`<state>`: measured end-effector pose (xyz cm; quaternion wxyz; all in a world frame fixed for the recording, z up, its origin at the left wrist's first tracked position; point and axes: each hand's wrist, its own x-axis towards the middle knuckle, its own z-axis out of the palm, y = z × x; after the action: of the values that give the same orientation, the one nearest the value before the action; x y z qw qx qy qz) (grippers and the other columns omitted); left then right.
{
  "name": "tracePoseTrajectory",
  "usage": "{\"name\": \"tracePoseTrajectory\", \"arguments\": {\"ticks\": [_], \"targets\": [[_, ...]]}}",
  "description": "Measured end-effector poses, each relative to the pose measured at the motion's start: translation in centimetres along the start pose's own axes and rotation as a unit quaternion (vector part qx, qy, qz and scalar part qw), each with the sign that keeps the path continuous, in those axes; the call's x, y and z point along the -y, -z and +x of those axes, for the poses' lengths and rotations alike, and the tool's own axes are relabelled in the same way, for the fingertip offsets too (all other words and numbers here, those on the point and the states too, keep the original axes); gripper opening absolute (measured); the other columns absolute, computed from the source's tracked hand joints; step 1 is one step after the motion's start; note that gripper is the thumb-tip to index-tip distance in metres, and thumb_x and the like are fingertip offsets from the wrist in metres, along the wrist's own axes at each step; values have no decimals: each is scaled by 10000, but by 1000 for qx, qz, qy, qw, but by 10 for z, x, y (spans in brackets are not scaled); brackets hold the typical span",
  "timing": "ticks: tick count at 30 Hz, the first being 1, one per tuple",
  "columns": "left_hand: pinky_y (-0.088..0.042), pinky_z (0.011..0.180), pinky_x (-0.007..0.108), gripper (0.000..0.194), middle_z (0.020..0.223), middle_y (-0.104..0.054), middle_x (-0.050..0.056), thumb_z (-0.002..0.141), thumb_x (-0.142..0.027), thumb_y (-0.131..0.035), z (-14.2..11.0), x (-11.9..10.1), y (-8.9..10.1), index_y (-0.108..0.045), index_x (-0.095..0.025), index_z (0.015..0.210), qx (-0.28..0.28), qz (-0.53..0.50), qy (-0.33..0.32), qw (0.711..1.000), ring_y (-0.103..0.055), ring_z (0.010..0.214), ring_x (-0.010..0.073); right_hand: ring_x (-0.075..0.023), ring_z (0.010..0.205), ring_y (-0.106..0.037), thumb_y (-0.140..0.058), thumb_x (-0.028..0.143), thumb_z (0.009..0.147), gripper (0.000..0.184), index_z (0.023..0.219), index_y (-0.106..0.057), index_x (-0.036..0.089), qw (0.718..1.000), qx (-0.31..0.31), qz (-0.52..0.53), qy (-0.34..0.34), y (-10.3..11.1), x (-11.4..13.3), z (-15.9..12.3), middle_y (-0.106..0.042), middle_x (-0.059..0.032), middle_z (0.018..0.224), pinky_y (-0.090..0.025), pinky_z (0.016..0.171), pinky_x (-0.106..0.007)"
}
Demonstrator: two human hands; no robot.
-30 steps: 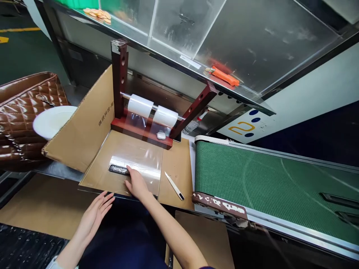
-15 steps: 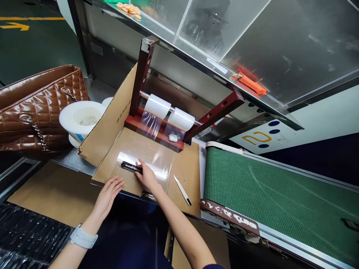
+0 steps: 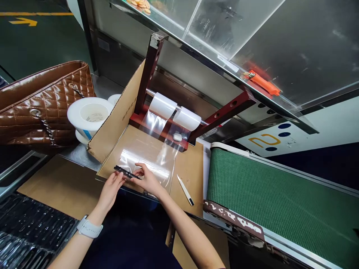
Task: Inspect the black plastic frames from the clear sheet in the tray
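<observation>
A thin black strip-shaped part sits at the near edge of a cardboard work surface, on clear film pulled from two white film rolls on a dark red stand. My left hand grips the strip's left end with its fingertips. The fingers of my right hand are curled on its right end and over the film. A white watch is on my left wrist.
A white-handled knife lies on the cardboard right of my hands. A green conveyor belt runs at the right. A brown quilted bag and white tape rolls stand at the left. Black parts in trays lie at lower left.
My left hand moved from the cardboard edge onto the strip's left end. The strip came nearer the front edge and both hands now hold it. The view shifted left.
</observation>
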<state>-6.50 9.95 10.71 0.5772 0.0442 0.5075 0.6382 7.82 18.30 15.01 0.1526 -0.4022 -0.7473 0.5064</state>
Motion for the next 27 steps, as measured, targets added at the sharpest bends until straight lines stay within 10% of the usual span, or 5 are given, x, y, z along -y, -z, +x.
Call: {"name": "tracePoseTrajectory", "arguments": {"ticks": [13, 19, 27], "targets": [[-473, 940, 470, 360, 1223, -582, 107, 903, -225, -550, -31, 11, 46, -490, -170, 1254, -104, -20, 15, 994, -633, 977, 226, -256, 1097, -553, -602, 141, 795, 548, 1315, -430, 174, 986, 20, -157, 53, -45, -20, -33, -601, -124, 1161, -461, 964, -447], [-359, 1078, 457, 409, 1290, -556, 64, 833, -389, -627, -65, 23, 100, -517, -278, 1210, -189, -10, -24, 982, -609, 1072, 262, -265, 1102, -546, -551, 131, 824, 516, 1322, -422, 173, 976, 13, -199, 85, -47, -34, -36, -586, -129, 1193, -452, 981, -464], [-322, 1093, 556, 705, 1202, -581, 26, 557, -736, -707, -175, 103, 198, -507, -367, 1123, -341, 19, 32, 939, -472, 1238, 363, -273, 1164, -511, -583, 254, 834, 577, 1364, -368, 177, 972, 5, -207, 111, -40, -48, -39, -536, -136, 1260, -431, 1012, -462]]}}
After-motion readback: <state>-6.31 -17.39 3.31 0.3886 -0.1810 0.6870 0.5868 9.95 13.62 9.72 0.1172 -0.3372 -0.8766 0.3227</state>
